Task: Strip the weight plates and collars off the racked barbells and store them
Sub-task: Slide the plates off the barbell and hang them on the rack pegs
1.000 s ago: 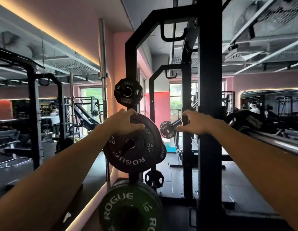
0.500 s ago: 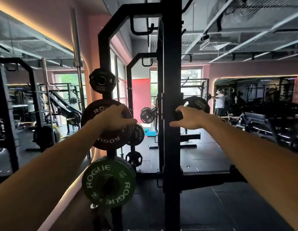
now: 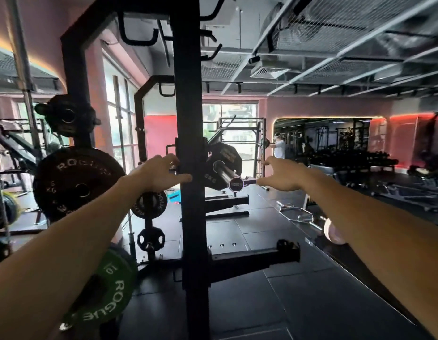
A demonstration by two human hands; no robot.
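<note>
The left hand (image 3: 156, 174) no longer rests on the black 5 kg Rogue plate (image 3: 75, 185) stored on its peg; it is now off that plate and over at the black rack upright (image 3: 189, 168), fingers spread with a fingertip touching the post. The right hand (image 3: 280, 174), which 0.5 s ago was against the same upright, is now clear of it to the right, open and just beside the chrome barbell sleeve end (image 3: 235, 184). The view has swung right, so the loaded plate on the barbell (image 3: 224, 159) now shows.
</note>
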